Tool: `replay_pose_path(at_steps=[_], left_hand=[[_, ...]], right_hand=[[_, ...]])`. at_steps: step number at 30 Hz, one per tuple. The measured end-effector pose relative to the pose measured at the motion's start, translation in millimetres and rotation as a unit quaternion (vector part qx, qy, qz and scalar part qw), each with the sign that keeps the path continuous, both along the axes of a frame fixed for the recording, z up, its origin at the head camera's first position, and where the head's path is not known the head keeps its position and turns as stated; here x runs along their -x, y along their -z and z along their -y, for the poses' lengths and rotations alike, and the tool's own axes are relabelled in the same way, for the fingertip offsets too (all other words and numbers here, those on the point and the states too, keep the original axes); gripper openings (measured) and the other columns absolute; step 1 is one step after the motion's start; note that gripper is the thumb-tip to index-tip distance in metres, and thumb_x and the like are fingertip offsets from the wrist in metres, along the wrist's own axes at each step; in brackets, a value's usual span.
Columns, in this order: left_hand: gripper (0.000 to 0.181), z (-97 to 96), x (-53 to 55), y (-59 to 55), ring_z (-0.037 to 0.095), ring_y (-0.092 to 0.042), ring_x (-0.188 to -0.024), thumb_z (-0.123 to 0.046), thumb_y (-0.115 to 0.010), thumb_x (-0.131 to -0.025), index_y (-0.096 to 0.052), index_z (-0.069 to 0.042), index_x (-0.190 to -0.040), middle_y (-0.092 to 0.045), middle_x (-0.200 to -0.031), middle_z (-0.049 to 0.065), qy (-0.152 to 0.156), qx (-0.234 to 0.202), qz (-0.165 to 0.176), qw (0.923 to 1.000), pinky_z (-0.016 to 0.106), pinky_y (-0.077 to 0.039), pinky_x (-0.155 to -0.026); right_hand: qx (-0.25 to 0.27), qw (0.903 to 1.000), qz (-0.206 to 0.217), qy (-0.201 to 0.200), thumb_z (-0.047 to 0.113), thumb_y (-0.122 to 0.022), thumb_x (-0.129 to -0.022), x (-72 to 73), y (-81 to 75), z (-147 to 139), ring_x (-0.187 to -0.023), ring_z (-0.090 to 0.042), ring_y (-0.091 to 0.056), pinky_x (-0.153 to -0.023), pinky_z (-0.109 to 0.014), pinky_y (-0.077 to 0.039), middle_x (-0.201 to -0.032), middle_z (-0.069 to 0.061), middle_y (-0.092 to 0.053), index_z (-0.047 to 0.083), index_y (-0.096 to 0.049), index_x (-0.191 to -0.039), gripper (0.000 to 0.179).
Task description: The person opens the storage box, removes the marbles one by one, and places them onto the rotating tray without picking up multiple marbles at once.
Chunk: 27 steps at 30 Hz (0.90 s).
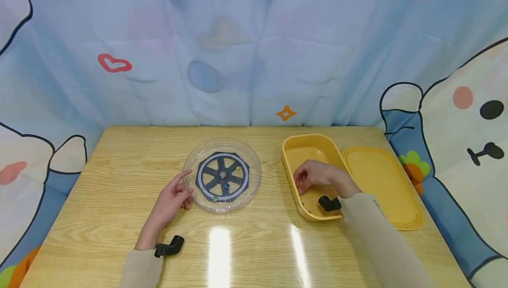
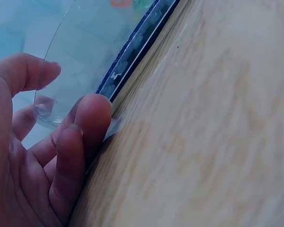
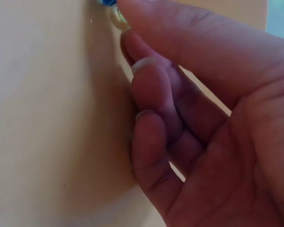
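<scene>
My left hand (image 1: 170,202) is at the left rim of a round clear dish (image 1: 252,191), index finger laid on the rim and thumb lower down its side. In the left wrist view, its fingers (image 2: 92,116) lie beside the dish's clear wall (image 2: 68,52). A yellow-green marble (image 1: 238,168), a blue marble (image 1: 227,186) and a green marble (image 1: 215,198) lie over a black spoked wheel pattern (image 1: 212,171) in the dish. Inside a yellow box (image 1: 313,143), my right hand (image 1: 317,175) pinches a clear greenish marble (image 3: 119,18), partly hidden by the thumb. Something blue (image 3: 106,2) shows beside it.
Right of the box lies its flat yellow lid (image 1: 381,182), partly under the right sleeve (image 1: 381,235). A wooden table (image 1: 119,169) carries everything, with a patterned curtain (image 1: 238,58) behind its far edge. Each wrist wears a black camera mount (image 1: 169,247).
</scene>
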<state>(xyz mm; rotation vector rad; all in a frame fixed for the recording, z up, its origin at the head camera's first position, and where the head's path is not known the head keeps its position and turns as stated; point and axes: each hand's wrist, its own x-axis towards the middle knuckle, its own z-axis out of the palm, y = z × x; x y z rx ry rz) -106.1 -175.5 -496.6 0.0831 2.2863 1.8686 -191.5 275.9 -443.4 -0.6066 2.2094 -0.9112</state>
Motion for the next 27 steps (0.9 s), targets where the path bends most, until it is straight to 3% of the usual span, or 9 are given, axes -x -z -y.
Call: replay_pose_path(at_steps=[13, 20, 27], left_hand=[[0.054, -1.6, 0.0, -2.1, 0.021, -0.060, -0.061, -0.009, -0.058, -0.101, -0.041, -0.016, -0.151, -0.061, -0.078, 0.017, -0.003, 0.000, 0.009, 1.0000, 0.031, -0.055, -0.059], [0.053, -5.6, -5.2, -19.7, 0.023, -0.059, -0.060, -0.002, -0.056, -0.100, -0.039, -0.006, -0.151, -0.059, -0.077, 0.019, 0.003, -0.004, 0.008, 1.0000, 0.032, -0.055, -0.059], [0.053, -1.8, 0.6, -0.6, 0.020, -0.059, -0.060, -0.007, -0.057, -0.101, -0.041, -0.015, -0.151, -0.060, -0.077, 0.014, -0.006, -0.001, 0.010, 0.9999, 0.030, -0.054, -0.059]], right_hand=[[-0.027, 0.9994, -0.020, 0.007, 0.002, -0.083, -0.076, -2.6, -1.0, 2.4, -0.065, -0.011, -0.054, -0.061, -0.025, -0.046, -0.071, 0.004, -0.064, 0.005, -0.074, -0.083, 0.011], [-0.007, 0.9998, -0.016, 0.008, 0.002, -0.079, -0.080, -3.2, -4.7, -0.2, -0.068, -0.013, -0.059, -0.064, -0.025, -0.048, -0.075, 0.000, -0.069, 0.002, -0.075, -0.087, 0.008], [0.009, 0.9992, -0.032, 0.023, 0.003, -0.078, -0.082, -2.9, -5.2, -3.8, -0.072, -0.015, -0.063, -0.068, -0.026, -0.051, -0.079, -0.002, -0.072, 0.002, -0.075, -0.091, 0.010]])
